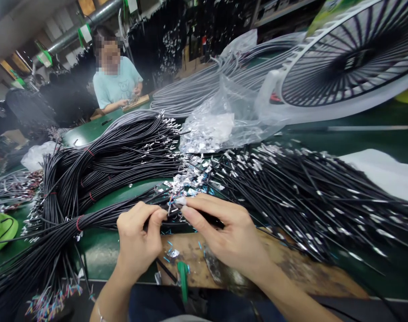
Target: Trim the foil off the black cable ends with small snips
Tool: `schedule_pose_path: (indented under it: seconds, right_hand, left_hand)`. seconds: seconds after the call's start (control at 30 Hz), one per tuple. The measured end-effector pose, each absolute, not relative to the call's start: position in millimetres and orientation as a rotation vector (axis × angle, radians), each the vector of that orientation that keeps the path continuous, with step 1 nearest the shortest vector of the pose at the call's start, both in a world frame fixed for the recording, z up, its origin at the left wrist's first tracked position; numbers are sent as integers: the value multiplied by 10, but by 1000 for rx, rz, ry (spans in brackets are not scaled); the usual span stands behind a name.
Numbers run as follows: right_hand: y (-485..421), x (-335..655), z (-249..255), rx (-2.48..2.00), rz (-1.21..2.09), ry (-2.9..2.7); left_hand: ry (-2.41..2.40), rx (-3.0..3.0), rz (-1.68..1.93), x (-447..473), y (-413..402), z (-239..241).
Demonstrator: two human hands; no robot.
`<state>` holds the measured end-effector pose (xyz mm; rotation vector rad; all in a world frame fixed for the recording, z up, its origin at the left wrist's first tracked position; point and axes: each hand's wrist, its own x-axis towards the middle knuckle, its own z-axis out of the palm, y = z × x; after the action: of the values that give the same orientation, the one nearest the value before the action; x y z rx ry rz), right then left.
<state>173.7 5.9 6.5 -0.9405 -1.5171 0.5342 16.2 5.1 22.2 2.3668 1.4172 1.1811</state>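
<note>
My left hand [140,235] is closed, thumb against bent fingers, on a black cable whose end shows just past the fingertips. Thin coloured wires [170,201] fan out at that end. My right hand [227,235] pinches beside them, with a small whitish piece [181,201] at its index fingertip; whether this is foil or a finger cover I cannot make out. Just behind both hands lies a heap of silvery foil scraps [190,174]. A bundle of black cables [103,219] tied with a red band runs left from my left hand.
More black cables [116,152] curve at the left; loose cut cables [291,192] cover the right. A clear plastic bag [207,129], grey cable coils [190,91] and a white fan [351,58] stand behind. A stained wooden board [284,264] lies in front. Another person [118,85] sits across the table.
</note>
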Motion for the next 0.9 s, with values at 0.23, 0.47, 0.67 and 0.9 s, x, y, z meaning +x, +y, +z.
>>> schedule_pose_path:
  seconds: [0.23,0.47,0.67,0.9]
  right_hand:
    - [81,1746,74,-1007,636,-1442]
    - [93,1734,114,-996,609,-1479]
    - [103,1755,101,-743,714,-1529]
    - [120,1704,155,-736,1012,-1430]
  left_hand:
    - [1332,1978,1101,156,98,296]
    - [1353,2145,1261,208,71,242]
    - [1259,2174,1098,147,87,273]
    - [1167,2044,1252,150,105,244]
